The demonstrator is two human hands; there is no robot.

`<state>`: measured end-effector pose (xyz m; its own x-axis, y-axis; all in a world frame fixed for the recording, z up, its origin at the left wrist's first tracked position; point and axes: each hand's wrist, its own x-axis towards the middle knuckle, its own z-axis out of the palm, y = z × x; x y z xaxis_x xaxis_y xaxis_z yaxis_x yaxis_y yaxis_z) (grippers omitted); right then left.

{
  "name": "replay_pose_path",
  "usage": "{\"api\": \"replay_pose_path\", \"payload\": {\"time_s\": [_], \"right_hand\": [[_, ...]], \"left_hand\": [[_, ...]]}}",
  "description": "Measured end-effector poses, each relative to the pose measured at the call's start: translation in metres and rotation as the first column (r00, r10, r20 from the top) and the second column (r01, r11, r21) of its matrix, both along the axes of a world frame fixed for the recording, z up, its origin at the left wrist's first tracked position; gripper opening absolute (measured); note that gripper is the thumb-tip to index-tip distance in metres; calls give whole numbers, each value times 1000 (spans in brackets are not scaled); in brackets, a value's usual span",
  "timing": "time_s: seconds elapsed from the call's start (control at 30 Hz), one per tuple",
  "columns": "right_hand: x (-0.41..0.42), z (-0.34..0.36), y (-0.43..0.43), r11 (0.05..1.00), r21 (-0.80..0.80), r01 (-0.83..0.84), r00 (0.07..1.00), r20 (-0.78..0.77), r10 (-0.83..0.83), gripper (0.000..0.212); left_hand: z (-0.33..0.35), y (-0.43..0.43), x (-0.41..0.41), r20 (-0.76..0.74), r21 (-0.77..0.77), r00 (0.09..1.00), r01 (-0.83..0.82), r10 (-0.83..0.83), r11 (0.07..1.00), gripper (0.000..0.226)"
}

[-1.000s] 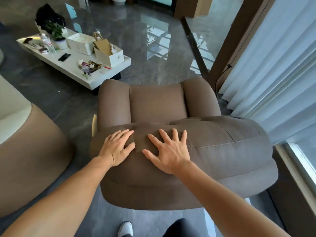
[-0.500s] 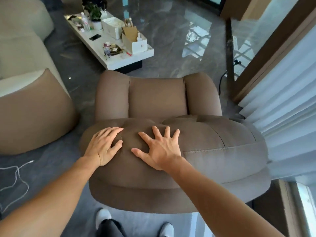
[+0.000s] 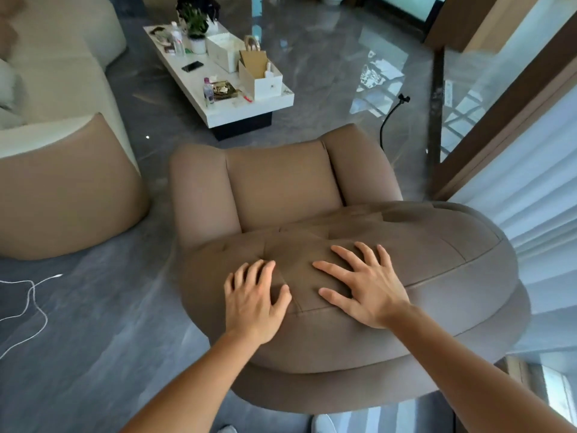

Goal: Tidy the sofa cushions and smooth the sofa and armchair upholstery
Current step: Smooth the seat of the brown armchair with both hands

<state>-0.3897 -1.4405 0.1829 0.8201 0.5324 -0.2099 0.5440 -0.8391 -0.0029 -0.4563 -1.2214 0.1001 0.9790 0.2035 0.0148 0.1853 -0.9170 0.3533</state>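
Pressing hands: both lie palm-down on the armchair's padded backrest top, seen from the head view.
Armchair (image 3: 281, 189): brown, seen from behind and above, its seat facing away from the person toward the coffee table.
Left hand (image 3: 253, 300): fingers spread and slightly curled, flat on the backrest left of a seam, holding nothing.
Right hand (image 3: 365, 285): fingers splayed wide, flat on the backrest just right of the left hand, thumbs near each other, gripping nothing.
Sofa (image 3: 56, 145): cream and tan, left of the armchair, apart from it.
Coffee table (image 3: 231, 112): white, beyond the armchair, crowded with boxes, bottles, a plant.
Curtain (image 3: 530, 195): pale, right of the armchair.
White cable (image 3: 31, 295): on the floor, left of the armchair.
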Motion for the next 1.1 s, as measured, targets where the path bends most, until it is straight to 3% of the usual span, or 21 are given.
{"api": "replay_pose_path", "payload": {"time_s": [0.33, 0.67, 1.1], "right_hand": [[80, 2, -92, 987, 9, -162, 987, 12, 162, 67], [128, -3, -138, 988, -6, -152, 985, 77, 152, 64], [115, -7, -148, 990, -16, -137, 989, 62, 137, 66]], "left_hand": [[3, -106, 38, -22, -39, 985, -174, 173, 984, 60], [3, -180, 73, 3, -78, 949, -313, 314, 946, 60], [3, -186, 58, -34, -121, 948, -320, 318, 940, 62]]}}
